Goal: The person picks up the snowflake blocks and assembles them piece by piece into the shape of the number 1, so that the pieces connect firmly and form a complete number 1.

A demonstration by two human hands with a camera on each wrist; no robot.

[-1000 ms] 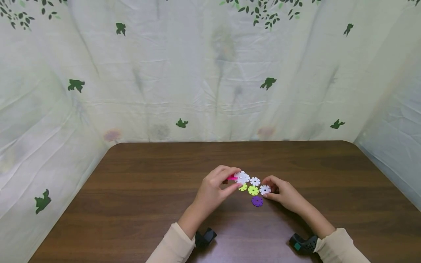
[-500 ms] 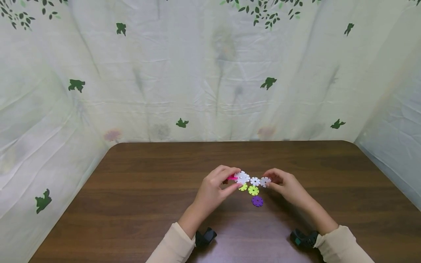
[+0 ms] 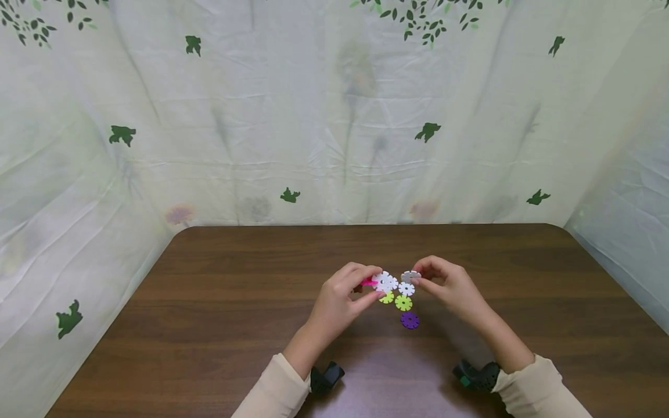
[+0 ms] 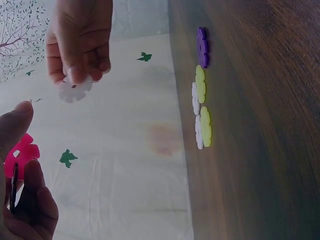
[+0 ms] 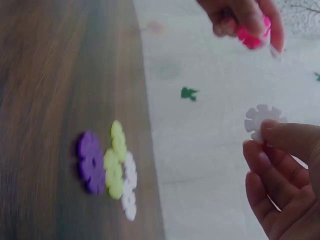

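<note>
My left hand [image 3: 345, 296] pinches a pink notched disc [image 4: 22, 150], seen nearly edge-on in the head view. A white disc [image 3: 384, 281] shows between its fingertips there, and a thin dark edge crosses the pink disc in the left wrist view. Thumb and fingers of my right hand [image 3: 453, 285] pinch another white notched disc [image 5: 261, 119], raised and tilted. Below the hands lie a purple disc [image 3: 410, 320], two yellow-green discs [image 3: 403, 303] and white discs [image 4: 196, 98], grouped closely on the table.
The brown wooden table [image 3: 251, 337] ends at a pale curtain [image 3: 313, 116] printed with leaves and birds. Black wrist cameras [image 3: 326, 377] sit under both forearms, near the beige sleeves [image 3: 274, 389].
My right hand has lifted its white disc up and to the left, toward the left hand, and tilted it. The left hand and the discs on the table have stayed in place.
</note>
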